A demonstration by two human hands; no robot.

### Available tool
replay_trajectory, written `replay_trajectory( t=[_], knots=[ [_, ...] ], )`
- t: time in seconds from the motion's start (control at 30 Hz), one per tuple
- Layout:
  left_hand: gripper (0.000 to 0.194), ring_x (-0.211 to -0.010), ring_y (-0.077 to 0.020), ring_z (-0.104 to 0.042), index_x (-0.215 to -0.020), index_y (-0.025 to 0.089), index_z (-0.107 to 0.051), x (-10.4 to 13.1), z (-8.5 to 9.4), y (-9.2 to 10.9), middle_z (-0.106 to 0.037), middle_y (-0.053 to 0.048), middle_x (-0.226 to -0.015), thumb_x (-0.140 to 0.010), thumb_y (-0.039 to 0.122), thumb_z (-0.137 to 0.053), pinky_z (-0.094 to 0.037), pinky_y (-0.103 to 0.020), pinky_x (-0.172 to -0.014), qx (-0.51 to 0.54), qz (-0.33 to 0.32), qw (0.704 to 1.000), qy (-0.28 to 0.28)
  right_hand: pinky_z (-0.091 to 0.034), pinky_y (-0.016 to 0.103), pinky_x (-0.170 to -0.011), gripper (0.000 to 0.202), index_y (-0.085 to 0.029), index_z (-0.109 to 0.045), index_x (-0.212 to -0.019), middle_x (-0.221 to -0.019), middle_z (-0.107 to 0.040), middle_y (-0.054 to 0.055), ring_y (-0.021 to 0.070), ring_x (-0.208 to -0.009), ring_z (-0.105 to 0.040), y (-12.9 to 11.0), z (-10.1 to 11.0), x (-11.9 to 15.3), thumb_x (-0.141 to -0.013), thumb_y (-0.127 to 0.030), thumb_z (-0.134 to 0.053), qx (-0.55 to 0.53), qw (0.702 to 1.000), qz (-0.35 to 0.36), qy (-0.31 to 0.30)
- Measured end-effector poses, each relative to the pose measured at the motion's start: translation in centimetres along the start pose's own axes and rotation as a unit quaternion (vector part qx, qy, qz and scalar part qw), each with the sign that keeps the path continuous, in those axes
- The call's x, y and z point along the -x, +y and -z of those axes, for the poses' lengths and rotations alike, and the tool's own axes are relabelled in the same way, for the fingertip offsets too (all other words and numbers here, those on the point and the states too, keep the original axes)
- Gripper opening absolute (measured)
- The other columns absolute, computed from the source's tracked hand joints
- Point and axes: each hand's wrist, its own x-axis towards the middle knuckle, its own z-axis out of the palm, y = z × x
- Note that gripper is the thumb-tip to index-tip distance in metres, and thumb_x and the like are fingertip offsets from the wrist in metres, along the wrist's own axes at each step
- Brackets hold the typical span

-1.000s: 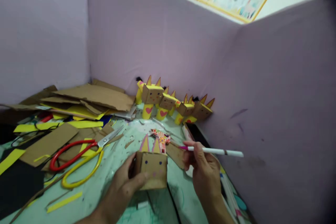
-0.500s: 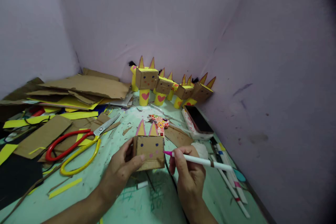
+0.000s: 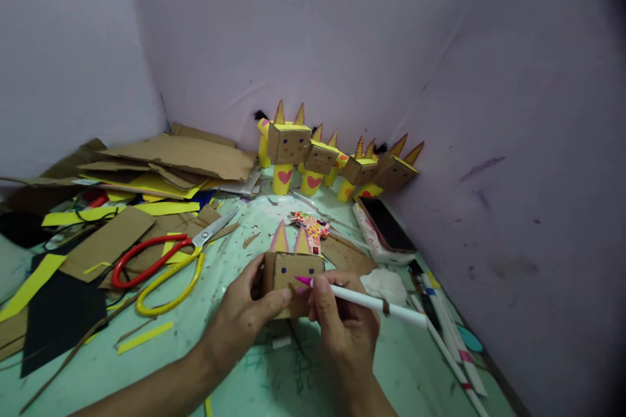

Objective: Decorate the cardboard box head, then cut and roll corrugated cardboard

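Observation:
A small cardboard box (image 3: 295, 264) has two blue eye dots, pink marks and two pointed ears with pink edges on top. My left hand (image 3: 247, 313) grips it by its left side, thumb across the front. Between the fingers of my right hand (image 3: 342, 319) is a white marker (image 3: 359, 298), its pink tip in front of the box face, below the eyes. Whether the tip touches the cardboard is unclear. Behind the box lies a flower-patterned glue gun (image 3: 313, 227).
Cardboard sheets (image 3: 180, 155) are piled at the back left, near red-and-yellow scissors (image 3: 195, 244). Several box-headed yellow figures (image 3: 289, 145) stand at the back. A phone (image 3: 386, 223) and several markers (image 3: 452, 332) lie on the right of the green table (image 3: 186, 365).
The marker tip has moved left, from beside the box's right edge to in front of its face. The whole view has shifted, with the scene now farther right.

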Motion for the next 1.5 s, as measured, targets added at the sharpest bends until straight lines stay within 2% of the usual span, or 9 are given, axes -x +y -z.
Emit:
replay_trajectory(
  t=[0.2,0.37,0.47,0.67,0.9,1.03,1.3,1.5],
  knots=[
    [0.055,-0.114,-0.0327,-0.059,-0.124,0.014,-0.052,-0.1,0.7,0.5,-0.066,-0.011,-0.122,-0.071,0.024,-0.066,-0.047,-0.044,-0.098,0.066,0.017,0.995,-0.079,-0.043,0.022,-0.047,0.019,-0.021,-0.062,-0.076,-0.058,-0.059,-0.004,0.0112,-0.048,-0.054,0.6,0.4,-0.5,-0.087,-0.037,-0.062,-0.004,0.999,0.024,-0.031],
    [0.056,-0.111,-0.0311,-0.06,-0.123,0.014,-0.052,0.0,0.6,-0.2,-0.067,-0.01,-0.118,-0.069,0.019,-0.065,-0.047,-0.043,-0.097,0.064,0.004,0.997,-0.046,-0.039,0.02,-0.045,0.009,-0.022,-0.062,-0.083,-0.064,-0.059,-0.003,0.0106,-0.051,-0.052,0.7,1.0,-0.3,-0.087,-0.029,-0.059,0.016,0.994,0.077,-0.079],
    [0.055,-0.11,-0.0311,-0.061,-0.122,0.014,-0.052,0.3,0.3,-0.4,-0.067,-0.01,-0.118,-0.069,0.022,-0.066,-0.048,-0.043,-0.096,0.051,-0.011,0.998,-0.037,-0.034,0.021,-0.043,0.012,-0.021,-0.06,-0.078,-0.056,-0.052,-0.004,0.0094,-0.046,-0.045,0.5,1.0,0.2,-0.088,-0.029,-0.058,0.034,0.994,0.068,-0.079],
    [0.053,-0.107,-0.0296,-0.063,-0.122,0.017,-0.051,0.4,0.1,-0.3,-0.067,-0.008,-0.118,-0.071,0.021,-0.065,-0.05,-0.041,-0.093,0.039,-0.017,0.998,-0.037,-0.038,0.022,-0.047,0.019,-0.021,-0.056,-0.073,-0.056,-0.053,-0.004,0.0106,-0.048,-0.05,0.6,0.9,0.4,-0.089,-0.032,-0.057,0.057,0.995,0.073,-0.039],
    [0.055,-0.113,-0.0303,-0.06,-0.125,0.017,-0.05,0.7,-0.1,0.3,-0.066,-0.009,-0.122,-0.072,0.023,-0.066,-0.05,-0.04,-0.095,0.03,-0.007,0.999,-0.024,-0.038,0.021,-0.046,0.017,-0.021,-0.055,-0.075,-0.058,-0.056,-0.004,0.0104,-0.049,-0.05,0.7,1.6,-0.4,-0.089,-0.03,-0.058,0.086,0.985,0.098,-0.109],
    [0.052,-0.113,-0.0288,-0.06,-0.125,0.018,-0.051,0.8,-0.2,0.5,-0.066,-0.008,-0.124,-0.074,0.021,-0.064,-0.049,-0.039,-0.096,0.011,-0.005,1.0,-0.019,-0.038,0.022,-0.049,0.018,-0.021,-0.054,-0.073,-0.056,-0.054,-0.005,0.0108,-0.051,-0.05,0.3,1.4,-0.5,-0.088,-0.031,-0.058,0.078,0.989,0.09,-0.092],
    [0.049,-0.109,-0.0281,-0.061,-0.12,0.018,-0.053,0.4,-0.1,-0.4,-0.068,-0.006,-0.119,-0.072,0.021,-0.061,-0.05,-0.036,-0.091,-0.017,-0.028,0.999,0.011,-0.04,0.021,-0.047,0.014,-0.021,-0.054,-0.077,-0.06,-0.057,-0.004,0.0105,-0.05,-0.051,0.9,1.5,-0.5,-0.089,-0.028,-0.057,0.071,0.986,0.096,-0.113],
    [0.049,-0.108,-0.0275,-0.062,-0.122,0.019,-0.052,0.6,-0.2,0.2,-0.067,-0.007,-0.12,-0.075,0.022,-0.063,-0.05,-0.037,-0.091,-0.01,-0.018,1.0,0.008,-0.038,0.02,-0.046,0.015,-0.022,-0.053,-0.076,-0.059,-0.055,-0.005,0.0096,-0.049,-0.05,0.7,1.5,-0.7,-0.089,-0.027,-0.057,0.074,0.984,0.114,-0.115]
  ],
)
